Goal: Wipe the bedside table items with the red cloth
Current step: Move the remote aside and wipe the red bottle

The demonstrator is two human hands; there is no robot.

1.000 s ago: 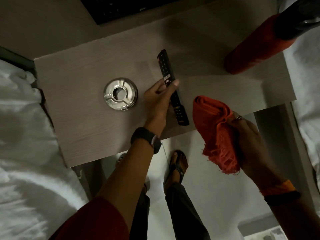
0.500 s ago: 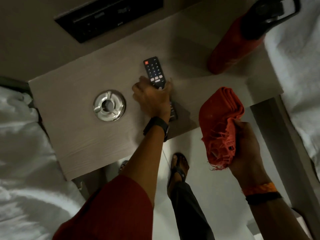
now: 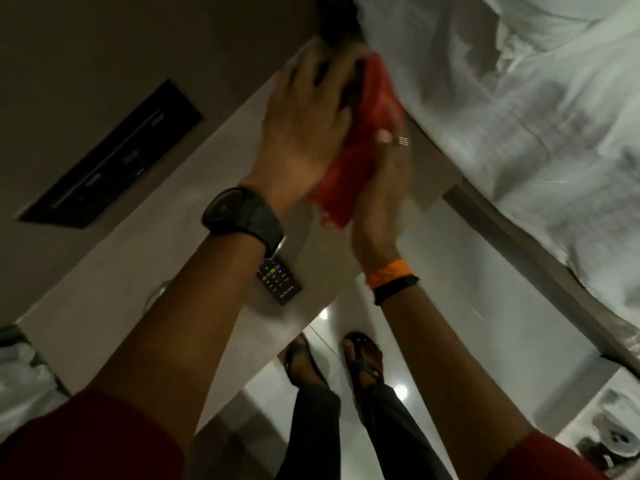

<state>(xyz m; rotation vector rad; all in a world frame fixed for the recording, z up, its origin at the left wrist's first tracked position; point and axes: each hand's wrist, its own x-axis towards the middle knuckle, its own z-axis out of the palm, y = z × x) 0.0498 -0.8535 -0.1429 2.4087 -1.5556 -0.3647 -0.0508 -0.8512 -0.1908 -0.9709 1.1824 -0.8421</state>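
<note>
At the far right corner of the bedside table, my left hand is closed over the red bottle, whose black cap shows past my fingers. Most of the bottle is hidden. My right hand presses the red cloth against the bottle's side from the near side. The black remote lies flat on the table near its front edge, partly under my left wrist. My left forearm covers all but a sliver of the round metal ashtray.
A dark switch panel is set in the wall behind the table. White bedding lies close on the right and more white bedding on the left. My sandalled feet stand on the glossy floor in front.
My left hand let go of the remote, which now lies on the table, and moved to the bottle. My right hand brought the cloth up against the bottle. The view swung right.
</note>
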